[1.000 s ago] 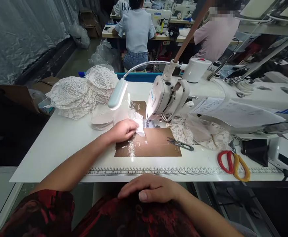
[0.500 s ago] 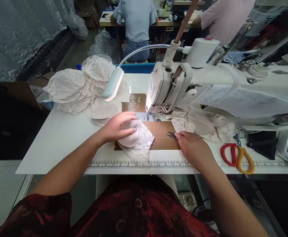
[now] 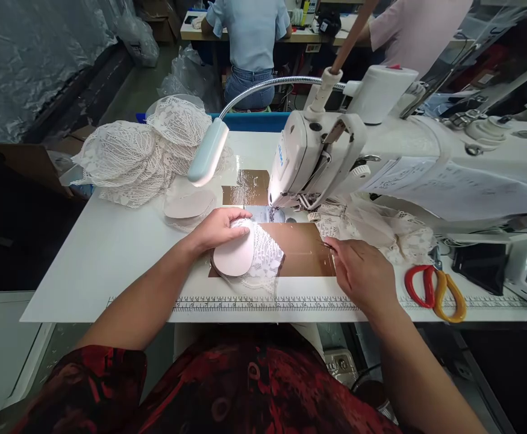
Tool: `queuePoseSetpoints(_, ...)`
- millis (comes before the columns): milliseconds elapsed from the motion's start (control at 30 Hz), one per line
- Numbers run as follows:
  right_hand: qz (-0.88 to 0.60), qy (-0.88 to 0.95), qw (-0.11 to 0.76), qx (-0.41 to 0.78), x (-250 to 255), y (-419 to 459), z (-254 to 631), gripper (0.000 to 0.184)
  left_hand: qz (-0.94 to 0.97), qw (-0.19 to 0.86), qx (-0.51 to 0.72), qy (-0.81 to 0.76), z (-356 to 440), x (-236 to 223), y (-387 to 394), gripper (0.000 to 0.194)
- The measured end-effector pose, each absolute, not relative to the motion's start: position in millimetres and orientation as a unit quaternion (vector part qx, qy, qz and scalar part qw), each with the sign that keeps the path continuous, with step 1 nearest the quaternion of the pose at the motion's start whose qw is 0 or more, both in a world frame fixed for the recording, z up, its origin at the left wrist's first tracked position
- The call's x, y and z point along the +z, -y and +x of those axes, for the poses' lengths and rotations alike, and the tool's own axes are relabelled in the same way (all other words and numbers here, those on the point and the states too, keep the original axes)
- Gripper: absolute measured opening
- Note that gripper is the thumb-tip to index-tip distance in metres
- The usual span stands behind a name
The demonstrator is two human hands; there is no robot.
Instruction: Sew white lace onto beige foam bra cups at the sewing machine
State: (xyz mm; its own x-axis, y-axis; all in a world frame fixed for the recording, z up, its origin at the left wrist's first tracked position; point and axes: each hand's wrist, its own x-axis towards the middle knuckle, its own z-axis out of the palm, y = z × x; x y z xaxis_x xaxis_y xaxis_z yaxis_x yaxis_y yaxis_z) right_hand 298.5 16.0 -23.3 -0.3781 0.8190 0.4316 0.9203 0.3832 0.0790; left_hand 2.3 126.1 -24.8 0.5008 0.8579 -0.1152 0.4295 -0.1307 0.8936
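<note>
A white lace piece (image 3: 267, 252) with a smooth pale pad (image 3: 233, 252), like a bra cup, lies on the brown sheet in front of the sewing machine. My left hand (image 3: 220, 229) grips its upper left edge, the thumb resting on the pad and the other fingers partly hidden. In my right hand (image 3: 362, 271) is a pair of small dark thread snips (image 3: 321, 242); only the tips show beyond the closed fingers. That hand is at the right end of the brown sheet (image 3: 306, 250), apart from the lace piece.
The sewing machine (image 3: 358, 144) stands behind my hands, its lamp (image 3: 208, 152) hanging over the table. Lace cups (image 3: 123, 157) are piled at left; more lace (image 3: 380, 226) lies under the machine arm. Red-and-yellow-handled scissors (image 3: 435, 292) rest at right. A person (image 3: 252, 42) sits beyond.
My right hand has turned, and the snips' blades, plainly seen before, are now mostly hidden. My left fingers have drawn back towards the pad's top edge, uncovering more of it.
</note>
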Motion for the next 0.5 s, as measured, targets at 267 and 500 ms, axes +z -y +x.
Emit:
queuePoseSetpoints(267,-0.481,0.871,0.066,0.076,-34.8,-18.8,242.5,0.044,0.709,0.486,0.237,-0.452,0.6,-28.8,-126.8,0.037)
queuePoseSetpoints(500,-0.481,0.850,0.078,0.201,-25.7,-19.4,255.0,0.035,0.678,0.521,0.242,-0.459,-4.7,-29.1,-127.4,0.038)
